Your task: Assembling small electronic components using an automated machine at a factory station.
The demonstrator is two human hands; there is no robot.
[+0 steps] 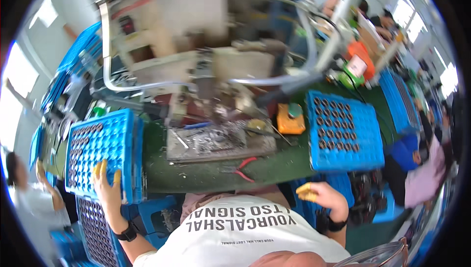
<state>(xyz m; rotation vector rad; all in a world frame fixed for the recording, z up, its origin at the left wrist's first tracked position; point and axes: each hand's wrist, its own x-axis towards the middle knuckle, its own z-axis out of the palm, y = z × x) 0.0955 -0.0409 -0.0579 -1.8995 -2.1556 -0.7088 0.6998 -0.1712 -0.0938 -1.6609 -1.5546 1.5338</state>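
Note:
My left hand (pixel 107 188), yellow covers on its fingertips, reaches over the near part of the left blue tray (pixel 115 142). Its fingers are spread, and no part shows between them. Small dark ring-shaped parts (pixel 74 161) fill the tray's left columns and far row; the other pockets there look bare. My right hand (pixel 327 197) hovers near the front edge of the bench, just below the right blue tray (pixel 343 156). Its yellow-tipped fingers are pressed together, and whatever they may hold is hidden. Rows of similar ring-shaped parts (pixel 336 125) sit in that right tray.
Between the trays stands a machine with a metal bed (pixel 221 156) covered in shavings. Red-handled pliers (pixel 244 170) lie before it. An orange container (pixel 291 120) stands beside the right tray. A filled tray (pixel 98 230) is below the bench at left. Other people work on both sides.

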